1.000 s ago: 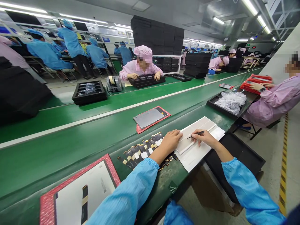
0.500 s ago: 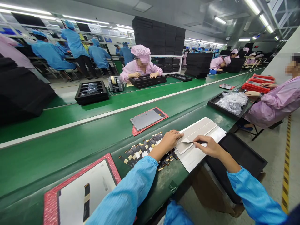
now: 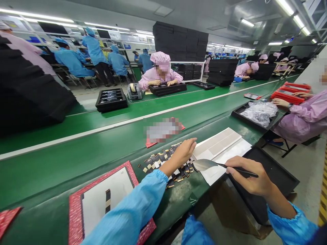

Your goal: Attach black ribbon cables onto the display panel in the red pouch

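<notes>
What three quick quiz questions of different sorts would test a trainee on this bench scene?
1. True or false: the right hand holds black tweezers gripping a grey strip.
2. What does the left hand rest over: A the row of small dark parts, B the black tray, C the bag of plastic?
3. What colour frames the white panel?
Key: 1 true; 2 A; 3 red.

Matt green belt (image 3: 76, 163); white paper sheet (image 3: 224, 149) (smooth); black plastic tray (image 3: 281, 177).
</notes>
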Demonstrator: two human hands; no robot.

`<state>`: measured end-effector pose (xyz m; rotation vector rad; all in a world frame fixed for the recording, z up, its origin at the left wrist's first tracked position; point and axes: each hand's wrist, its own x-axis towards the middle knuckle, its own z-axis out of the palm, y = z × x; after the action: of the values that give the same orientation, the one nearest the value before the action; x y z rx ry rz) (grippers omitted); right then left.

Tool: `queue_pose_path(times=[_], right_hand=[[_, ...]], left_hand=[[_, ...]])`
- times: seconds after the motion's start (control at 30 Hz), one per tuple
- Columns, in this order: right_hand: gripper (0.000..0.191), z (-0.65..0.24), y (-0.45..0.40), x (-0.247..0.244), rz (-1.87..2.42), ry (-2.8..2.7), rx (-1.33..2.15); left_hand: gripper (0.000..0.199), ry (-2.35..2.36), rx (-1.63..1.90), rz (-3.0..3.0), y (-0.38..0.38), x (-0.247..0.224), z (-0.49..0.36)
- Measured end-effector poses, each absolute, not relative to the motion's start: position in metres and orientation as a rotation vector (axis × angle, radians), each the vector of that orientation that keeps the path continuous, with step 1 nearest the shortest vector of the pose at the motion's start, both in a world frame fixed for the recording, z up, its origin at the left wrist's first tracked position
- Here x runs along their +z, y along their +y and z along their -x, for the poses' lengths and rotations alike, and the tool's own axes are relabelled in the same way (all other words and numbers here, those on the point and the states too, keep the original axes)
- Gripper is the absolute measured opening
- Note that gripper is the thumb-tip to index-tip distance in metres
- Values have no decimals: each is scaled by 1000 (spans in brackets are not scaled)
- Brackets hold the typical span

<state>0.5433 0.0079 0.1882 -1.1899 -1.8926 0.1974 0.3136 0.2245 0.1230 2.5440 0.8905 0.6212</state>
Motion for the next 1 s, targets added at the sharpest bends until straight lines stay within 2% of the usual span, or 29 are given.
queue_pose_path(times=[0.1,0.27,0.47,0.73,0.93,1.0], right_hand=[[45,-525,19,185,1122,-1902,228],[45,-480,41,174,994,-1950,391],[36,-420,59,164,876,-1997,536],[24,-382,71,156,825,-2032,740],[8,-355,78,135,962,-1808,1133],[10,-345,79,125,1009,-1703,1255]], left_hand=[[50,1093,657,-2238,194,148,-263],[49,1258,665,-1888,135,167,-179],[64,1339,637,-1469,88,151,-126],[59,1339,713,-1210,49,132,-82],[54,1408,802,-1156,16,126,-65],[54,1491,788,-1179,6,122,-61]])
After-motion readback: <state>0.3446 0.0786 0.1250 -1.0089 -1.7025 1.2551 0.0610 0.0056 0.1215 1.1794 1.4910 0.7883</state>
